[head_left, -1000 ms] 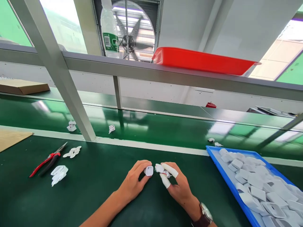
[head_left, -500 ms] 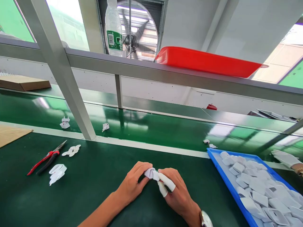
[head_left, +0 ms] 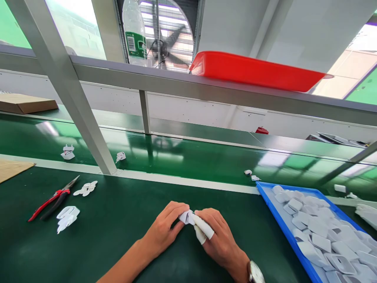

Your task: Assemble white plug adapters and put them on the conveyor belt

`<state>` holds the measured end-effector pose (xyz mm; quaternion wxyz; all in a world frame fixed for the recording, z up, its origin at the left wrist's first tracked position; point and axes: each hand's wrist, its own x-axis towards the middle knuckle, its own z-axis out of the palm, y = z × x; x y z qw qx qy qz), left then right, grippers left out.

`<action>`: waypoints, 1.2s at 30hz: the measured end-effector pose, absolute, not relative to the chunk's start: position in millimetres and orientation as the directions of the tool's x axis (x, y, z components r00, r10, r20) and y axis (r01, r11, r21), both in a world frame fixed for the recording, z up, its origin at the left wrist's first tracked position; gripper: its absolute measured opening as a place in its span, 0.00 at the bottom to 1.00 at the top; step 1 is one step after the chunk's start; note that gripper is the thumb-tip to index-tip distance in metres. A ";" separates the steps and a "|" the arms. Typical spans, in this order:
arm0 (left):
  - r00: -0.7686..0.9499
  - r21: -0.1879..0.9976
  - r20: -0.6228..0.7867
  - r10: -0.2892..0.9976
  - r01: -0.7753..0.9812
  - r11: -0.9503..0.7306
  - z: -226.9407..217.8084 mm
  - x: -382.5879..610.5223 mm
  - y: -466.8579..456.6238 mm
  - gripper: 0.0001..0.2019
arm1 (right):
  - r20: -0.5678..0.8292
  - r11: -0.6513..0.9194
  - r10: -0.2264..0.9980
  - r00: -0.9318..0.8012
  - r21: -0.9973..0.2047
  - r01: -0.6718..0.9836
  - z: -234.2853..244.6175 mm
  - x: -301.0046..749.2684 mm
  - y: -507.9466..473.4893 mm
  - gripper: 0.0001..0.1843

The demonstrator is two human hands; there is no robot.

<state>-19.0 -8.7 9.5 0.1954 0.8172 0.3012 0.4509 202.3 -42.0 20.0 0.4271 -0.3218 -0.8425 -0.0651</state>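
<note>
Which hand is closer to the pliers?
Left. The left hand is to the right of the pliers and a bit nearer the wearer; the right hand is farther over to the right, on the far side of the left hand from them.

"Left side of the bench [head_left: 123,212]?"
"Pliers [head_left: 64,192], with loose pieces [head_left: 67,218] just right of them; cardboard [head_left: 14,169] farther left, by the far edge."
"Right side?"
"Tray [head_left: 283,224], heaped with covers [head_left: 321,241], corner at the far edge."
"Between?"
"Left hand [head_left: 165,225], then right hand [head_left: 221,236], small part [head_left: 185,217] between them."
"Beyond the far edge?"
"Belt [head_left: 191,161], with scattered parts [head_left: 120,157]."
</note>
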 end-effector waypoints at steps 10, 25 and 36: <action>0.433 0.529 0.651 0.624 0.330 -0.782 9.1 -19.7 -8.1 0.15 | 0.763 0.797 0.479 -0.433 -0.172 0.580 20.5 200.7 -40.2 0.29; 0.430 0.644 0.555 0.712 0.321 -0.695 11.6 -12.8 -15.5 0.16 | 0.667 0.784 0.604 -0.436 -0.398 0.477 21.7 196.6 -41.6 0.30; 0.388 0.680 0.554 0.737 0.300 -0.669 12.4 -12.4 -15.9 0.17 | 0.687 0.784 0.594 -0.418 -0.380 0.490 18.0 192.5 -43.2 0.31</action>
